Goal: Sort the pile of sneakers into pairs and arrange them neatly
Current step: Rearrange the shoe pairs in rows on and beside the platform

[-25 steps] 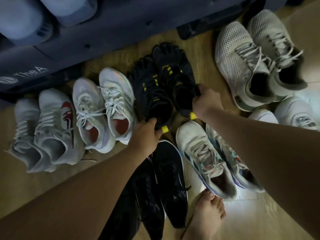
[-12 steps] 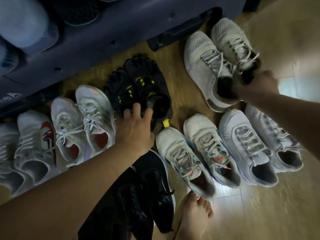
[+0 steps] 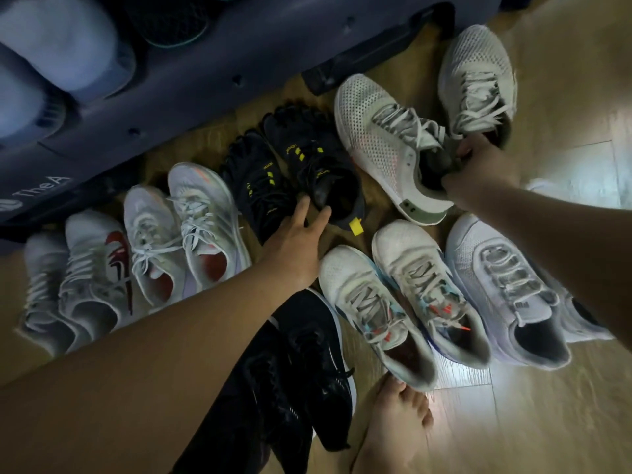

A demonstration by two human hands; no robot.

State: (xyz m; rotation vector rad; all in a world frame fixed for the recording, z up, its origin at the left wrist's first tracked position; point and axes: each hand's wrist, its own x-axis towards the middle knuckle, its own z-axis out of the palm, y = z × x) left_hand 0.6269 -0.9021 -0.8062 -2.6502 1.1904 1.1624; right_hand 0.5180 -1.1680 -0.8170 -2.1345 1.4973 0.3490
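Note:
Pairs of sneakers stand side by side on the wooden floor. My left hand (image 3: 297, 248) lies with fingers apart at the heel opening of the black toe shoes (image 3: 290, 172), touching but not gripping. My right hand (image 3: 482, 172) pinches the heels of the white mesh sneakers (image 3: 379, 138), whose right shoe (image 3: 475, 80) is tilted away. To the left stand a white pair with orange insoles (image 3: 184, 234) and a white pair with a red logo (image 3: 95, 278). In front are a white pair with blue and red accents (image 3: 393, 302), a white Puma pair (image 3: 506, 289) and black sneakers (image 3: 307, 364).
A dark shoe rack (image 3: 239, 46) runs along the top with pale shoes on it. My bare foot (image 3: 393, 425) rests at the bottom, next to the black sneakers. Bare wooden floor (image 3: 564, 97) lies at the right.
My right hand left the black toe shoes and took hold of the white mesh pair's heels. My left hand let go of the toe shoes' heel and opened. The view swung right.

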